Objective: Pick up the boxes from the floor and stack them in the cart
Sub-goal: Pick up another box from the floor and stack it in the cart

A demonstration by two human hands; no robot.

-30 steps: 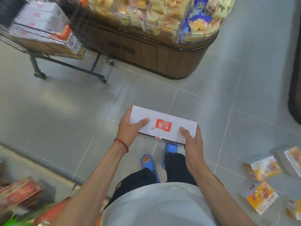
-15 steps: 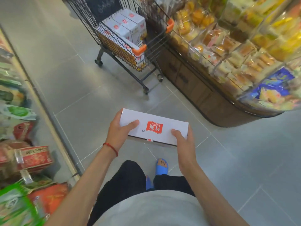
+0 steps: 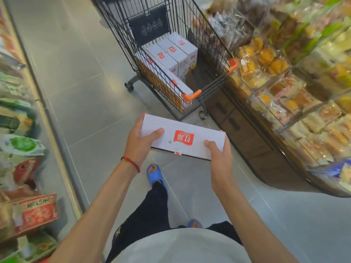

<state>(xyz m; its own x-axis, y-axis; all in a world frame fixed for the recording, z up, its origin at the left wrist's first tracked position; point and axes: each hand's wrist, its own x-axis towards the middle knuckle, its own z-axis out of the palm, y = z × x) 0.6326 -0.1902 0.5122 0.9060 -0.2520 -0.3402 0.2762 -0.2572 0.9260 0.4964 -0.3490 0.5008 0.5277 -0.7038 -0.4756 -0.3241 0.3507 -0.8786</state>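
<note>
I carry a flat white box (image 3: 197, 132) with a red logo, level at waist height. My left hand (image 3: 139, 144) grips its left end, thumb on top. My right hand (image 3: 220, 158) grips its right end the same way. Just ahead stands a black wire shopping cart (image 3: 209, 95) with orange corner guards. Inside it several white boxes (image 3: 171, 54) of the same kind stand packed side by side. The held box's far edge is a short way in front of the cart's near rim.
A wooden display stand (image 3: 247, 133) loaded with wrapped pastries lies to the right, touching the cart's side. Shelves of packaged goods (image 3: 22, 149) run along the left. Grey tiled floor (image 3: 85, 92) lies between. My blue sandal (image 3: 154, 175) steps forward.
I have turned and walked toward the cart; it has grown larger and come near the centre of view. The loose boxes on the floor have left the frame. Both hands keep their grip.
</note>
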